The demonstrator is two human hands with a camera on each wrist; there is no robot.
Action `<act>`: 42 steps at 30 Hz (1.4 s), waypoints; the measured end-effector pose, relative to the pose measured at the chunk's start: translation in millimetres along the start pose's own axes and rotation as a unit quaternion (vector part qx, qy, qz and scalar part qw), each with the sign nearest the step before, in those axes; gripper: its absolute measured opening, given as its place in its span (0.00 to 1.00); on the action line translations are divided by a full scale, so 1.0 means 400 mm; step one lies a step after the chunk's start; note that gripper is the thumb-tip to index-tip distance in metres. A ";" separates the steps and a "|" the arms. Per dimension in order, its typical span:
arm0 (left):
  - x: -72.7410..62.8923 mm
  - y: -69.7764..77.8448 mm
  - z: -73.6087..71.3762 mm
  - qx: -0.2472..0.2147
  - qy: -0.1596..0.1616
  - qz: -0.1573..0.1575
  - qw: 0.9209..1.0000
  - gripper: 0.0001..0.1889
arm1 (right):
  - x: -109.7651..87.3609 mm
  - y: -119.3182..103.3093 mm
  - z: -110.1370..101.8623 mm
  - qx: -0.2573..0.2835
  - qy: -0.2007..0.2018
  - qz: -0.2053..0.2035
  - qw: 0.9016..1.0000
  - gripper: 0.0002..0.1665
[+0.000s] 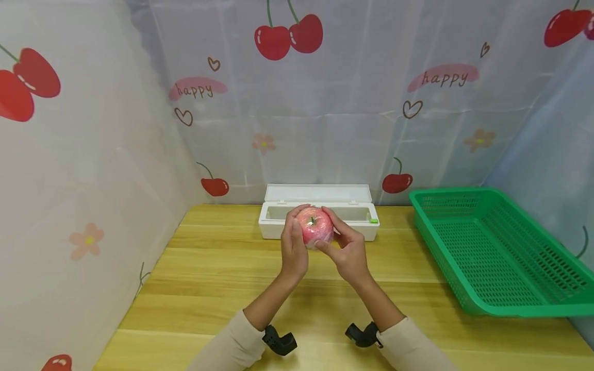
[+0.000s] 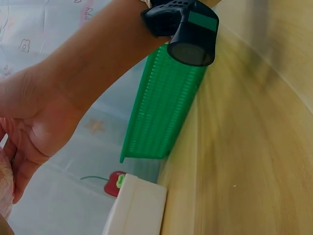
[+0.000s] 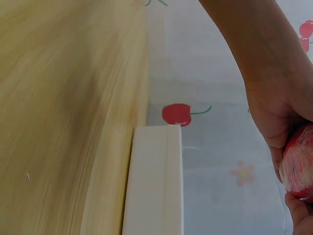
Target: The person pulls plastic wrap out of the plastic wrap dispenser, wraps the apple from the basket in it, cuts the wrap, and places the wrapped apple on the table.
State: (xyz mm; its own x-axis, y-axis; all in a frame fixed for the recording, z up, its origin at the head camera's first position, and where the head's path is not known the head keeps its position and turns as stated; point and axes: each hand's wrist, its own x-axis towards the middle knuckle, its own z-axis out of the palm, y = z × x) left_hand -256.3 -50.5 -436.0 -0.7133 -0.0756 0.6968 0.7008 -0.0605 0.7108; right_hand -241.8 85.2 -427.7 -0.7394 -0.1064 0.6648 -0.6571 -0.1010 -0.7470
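A red apple (image 1: 316, 225), stem facing up and covered in shiny clear plastic film, is held between both hands above the table. My left hand (image 1: 294, 251) cups its left side, the thumb lying along the near edge and the fingers round the far side. On the other side, my right hand (image 1: 350, 253) grips it with index finger at the upper right and thumb low at the front. Part of the wrapped apple (image 2: 5, 183) shows at the edge of the left wrist view. The right wrist view shows the film drawn close over the apple (image 3: 301, 164).
Behind the hands stands a white lidded box (image 1: 272, 230), its lid (image 1: 317, 193) raised and a small green tab (image 1: 373, 221) at its right. A green slotted basket (image 1: 447, 270) sits at the right of the wooden table (image 1: 209, 288). Cherry-printed curtain (image 1: 325, 139) surrounds the table.
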 end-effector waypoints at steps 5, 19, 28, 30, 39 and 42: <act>0.000 0.003 0.004 0.006 -0.001 -0.002 1.000 0.22 | 0.000 -0.002 0.001 -0.014 0.019 -0.014 1.000 0.38; 0.007 0.008 0.002 0.020 -0.005 0.001 1.000 0.30 | 0.000 -0.008 0.000 -0.035 0.007 0.001 0.999 0.39; 0.008 0.005 0.004 -0.001 -0.001 0.013 1.000 0.29 | 0.004 -0.004 -0.019 0.029 -0.049 0.029 0.998 0.43; 0.012 0.005 0.001 -0.023 -0.009 0.012 1.000 0.29 | 0.008 -0.005 -0.030 0.034 -0.061 0.034 0.997 0.43; 0.014 0.011 -0.009 -0.019 -0.047 0.005 0.999 0.39 | 0.011 -0.010 -0.032 0.009 -0.039 0.021 0.999 0.39; 0.013 0.015 -0.006 -0.005 -0.050 -0.007 0.999 0.43 | 0.011 -0.010 -0.031 0.001 -0.030 0.010 0.999 0.39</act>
State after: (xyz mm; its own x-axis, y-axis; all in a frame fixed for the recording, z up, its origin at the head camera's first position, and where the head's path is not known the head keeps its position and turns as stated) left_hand -255.8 -53.5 -428.3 -0.7203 0.0251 0.6932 0.6905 -0.0706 0.7199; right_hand -244.2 97.5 -421.8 -0.7424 -0.1682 0.6485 -0.6415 -0.1008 -0.7605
